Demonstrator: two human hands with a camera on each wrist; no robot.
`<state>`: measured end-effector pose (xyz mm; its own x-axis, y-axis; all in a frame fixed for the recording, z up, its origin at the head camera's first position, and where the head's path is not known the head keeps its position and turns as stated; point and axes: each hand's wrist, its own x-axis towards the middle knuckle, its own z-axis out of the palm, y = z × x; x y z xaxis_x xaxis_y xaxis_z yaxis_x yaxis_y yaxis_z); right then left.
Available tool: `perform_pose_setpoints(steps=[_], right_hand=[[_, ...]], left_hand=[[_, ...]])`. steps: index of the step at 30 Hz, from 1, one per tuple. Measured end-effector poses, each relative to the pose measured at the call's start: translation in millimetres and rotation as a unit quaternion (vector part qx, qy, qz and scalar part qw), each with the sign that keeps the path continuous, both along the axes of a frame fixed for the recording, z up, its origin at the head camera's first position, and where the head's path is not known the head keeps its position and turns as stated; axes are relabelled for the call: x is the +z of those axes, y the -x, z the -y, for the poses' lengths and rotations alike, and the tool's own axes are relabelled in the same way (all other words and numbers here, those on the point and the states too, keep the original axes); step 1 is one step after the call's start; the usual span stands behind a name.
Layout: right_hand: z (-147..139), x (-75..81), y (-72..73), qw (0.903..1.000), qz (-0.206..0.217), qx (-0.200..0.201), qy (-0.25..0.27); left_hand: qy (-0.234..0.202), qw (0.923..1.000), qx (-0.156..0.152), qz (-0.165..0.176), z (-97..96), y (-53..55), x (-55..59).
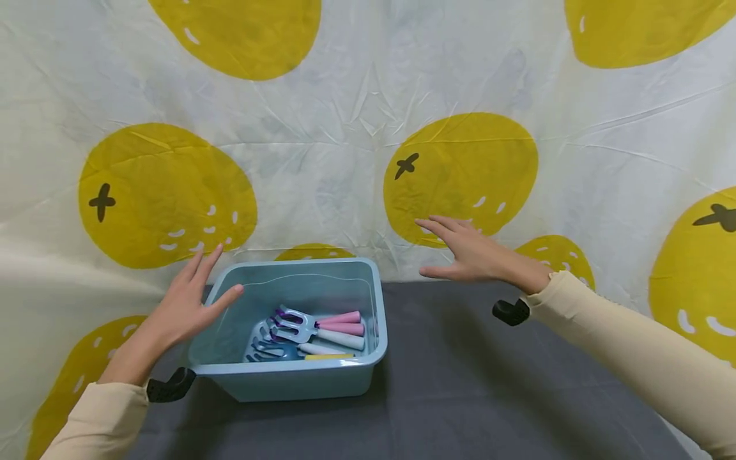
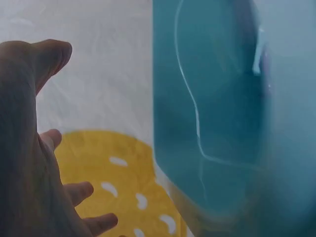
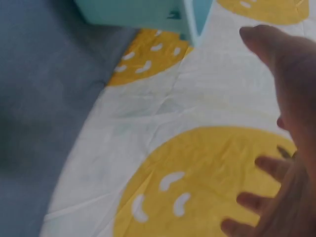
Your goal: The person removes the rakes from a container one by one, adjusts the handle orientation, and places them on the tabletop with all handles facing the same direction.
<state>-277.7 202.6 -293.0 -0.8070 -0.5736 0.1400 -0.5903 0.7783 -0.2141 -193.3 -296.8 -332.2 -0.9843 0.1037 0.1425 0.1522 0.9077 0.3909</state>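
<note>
A blue plastic bin (image 1: 299, 385) stands on the dark grey cloth. Inside lie several small garden hand forks (image 1: 296, 327) with pink, pale blue and yellow handles, some overlapping others. My left hand (image 1: 186, 303) is raised over the bin's left edge, its fingers spread and holding nothing. Seen from the left wrist, that hand (image 2: 34, 148) is beside the bin wall (image 2: 207, 98), with a gap between. To the right of the bin, my right hand (image 1: 468, 252) hovers in the air with fingers extended and nothing in it. The right wrist view shows the bin (image 3: 138, 14) apart from that hand (image 3: 291, 123).
Behind the bin hangs a white sheet (image 1: 310, 185) printed with large yellow fruit shapes. The grey cloth (image 1: 460, 383) covers the surface under the bin and reaches to the right. Black wrist devices (image 1: 172, 385) are on both wrists.
</note>
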Motion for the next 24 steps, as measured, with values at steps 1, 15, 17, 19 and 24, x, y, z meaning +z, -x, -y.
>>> perform_pose_setpoints(steps=[1,15,17,19,24], right_hand=[[6,1.4,3.4,0.9999,0.006,0.012,0.006],[89,27.5,34.1,0.9828,0.09,0.161,-0.014],[103,29.4,36.3,0.9787,0.105,0.174,-0.03],[116,30.4,37.6,0.9739,0.119,0.188,-0.044],[146,27.0,38.5,0.962,0.145,0.222,-0.065]], left_hand=[[-0.003,1.0,0.001,0.002,3.2,-1.7,-1.9],[-0.082,0.996,-0.026,0.025,33.5,-22.2,-28.0],[-0.106,0.9928,-0.029,0.046,35.5,-26.0,-32.4],[-0.13,0.9887,-0.031,0.068,37.7,-29.3,-37.2],[-0.193,0.9748,-0.035,0.106,43.5,-33.1,-49.0]])
